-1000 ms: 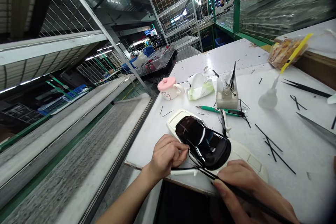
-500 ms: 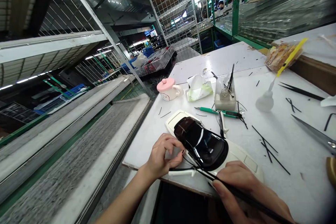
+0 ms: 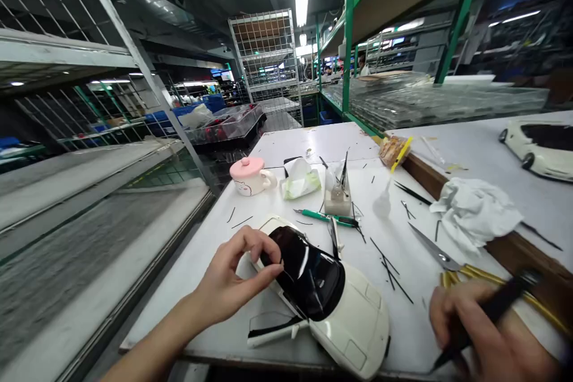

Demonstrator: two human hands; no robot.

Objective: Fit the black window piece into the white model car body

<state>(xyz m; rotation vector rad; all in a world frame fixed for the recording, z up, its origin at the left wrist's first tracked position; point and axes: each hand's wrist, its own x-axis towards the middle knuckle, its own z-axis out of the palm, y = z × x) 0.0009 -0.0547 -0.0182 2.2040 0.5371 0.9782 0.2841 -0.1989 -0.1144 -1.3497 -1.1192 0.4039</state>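
A white model car (image 3: 353, 334) with a glossy black roof and an open door stands on the table. My left hand (image 3: 233, 274) is at its side, thumb and forefinger pinched by the roof edge; whatever is between the fingertips is too small to make out. Over at the right, my right hand (image 3: 487, 328), blurred by motion, grips black tweezers (image 3: 456, 346) with the points down toward the tabletop. Close beyond it lie scissors (image 3: 432, 246) with gold handles. Several thin black strips (image 3: 389, 268) are strewn between the car and the scissors.
Behind the car are a green craft knife (image 3: 324, 216), a holder (image 3: 338, 200) with tools, tissues (image 3: 302, 182) and a pink-lidded mug (image 3: 250, 178). A squeeze bottle (image 3: 382, 203) and white cloth (image 3: 474, 209) lie to the right. Another model car (image 3: 544, 146) sits beyond a wooden ledge.
My right hand has moved away from the car to the right with the tweezers. My left hand stays by the car's side, now nearer the roof. The view has turned right.
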